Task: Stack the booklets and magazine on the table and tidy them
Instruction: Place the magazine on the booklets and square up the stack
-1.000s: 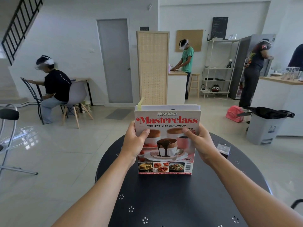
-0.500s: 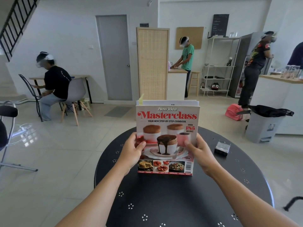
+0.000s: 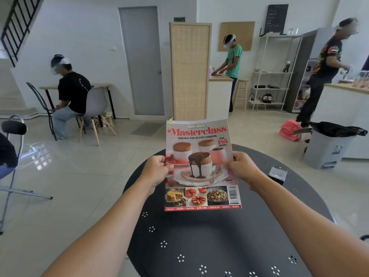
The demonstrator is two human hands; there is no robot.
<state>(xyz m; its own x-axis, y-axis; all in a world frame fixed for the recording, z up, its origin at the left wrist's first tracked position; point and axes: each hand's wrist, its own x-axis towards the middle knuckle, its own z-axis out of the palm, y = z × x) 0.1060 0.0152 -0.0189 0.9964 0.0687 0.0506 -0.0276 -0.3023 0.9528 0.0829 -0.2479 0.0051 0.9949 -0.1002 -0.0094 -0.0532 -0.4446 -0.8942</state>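
I hold a stack with a red-titled "Masterclass" cookbook magazine [image 3: 200, 160] in front. It stands nearly upright, its bottom edge on the round black table [image 3: 219, 246]. White booklet pages and a yellow tab peek out behind its top edge. My left hand [image 3: 156, 171] grips the stack's left edge at mid-height, thumb on the cover. My right hand [image 3: 242, 168] grips the right edge the same way. How many booklets sit behind the magazine is hidden.
A small dark box with a clear lid [image 3: 277, 173] lies on the table right of my right hand. A grey bin [image 3: 327, 150] stands beyond the table at right, a folding chair [image 3: 12, 156] at left. Three people work further back in the room.
My hands have slid lower along the stack's side edges, from near the top to mid-height. The stack stays upright on its bottom edge.
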